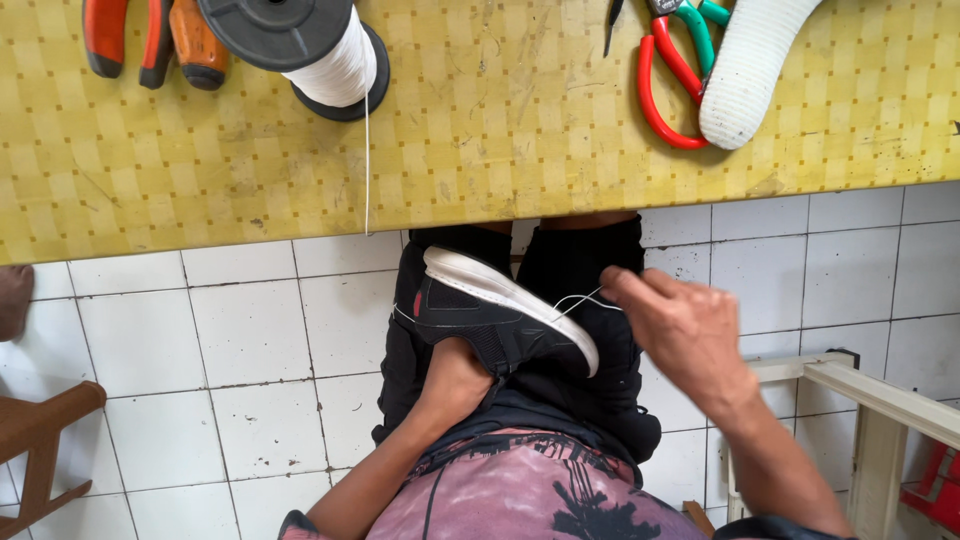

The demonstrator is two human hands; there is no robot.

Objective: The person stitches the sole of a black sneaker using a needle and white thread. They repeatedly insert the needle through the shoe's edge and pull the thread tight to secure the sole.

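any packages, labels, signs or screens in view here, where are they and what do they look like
No packages, signs or screens show.
Small red tag: on the side of the black shoe held in the lap, near its heel; too small to tell more.
Dark print: on the pink shirt at the bottom, tree-like shapes.

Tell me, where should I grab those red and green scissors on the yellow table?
Grab the scissors by the red loop handle, coming from the table's near edge. The loops point toward that edge and lie open and flat on the yellow table, while the blade end runs out of view at the top. A white shoe sole lies close on the right, so probably reach in from the left side.
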